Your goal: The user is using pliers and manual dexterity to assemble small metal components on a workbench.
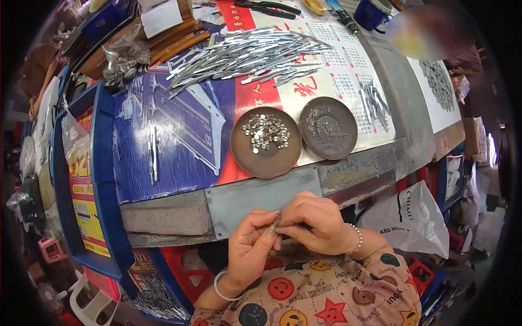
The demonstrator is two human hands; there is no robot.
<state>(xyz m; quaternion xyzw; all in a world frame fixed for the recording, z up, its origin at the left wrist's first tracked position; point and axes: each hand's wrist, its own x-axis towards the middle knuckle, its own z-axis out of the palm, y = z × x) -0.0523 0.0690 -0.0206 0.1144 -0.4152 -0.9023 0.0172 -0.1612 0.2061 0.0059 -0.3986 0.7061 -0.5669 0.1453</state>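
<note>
My left hand and my right hand meet at the table's near edge, fingers pinched together. Between their fingertips is a small metal piece, mostly covered, so its exact kind does not show. Just beyond, a round brown dish bears a heap of small shiny metal discs. To its right, a second brown dish carries thin small metal pins. Farther back lies a large pile of slim silver metal strips. Two or so similar strips rest on the blue poster at left.
A blue tray stands along the left side. Black-handled pliers and a blue mug are at the back. More metal strips lie at right. A white plastic bag sits below the table's right edge. Another person's arm shows far left.
</note>
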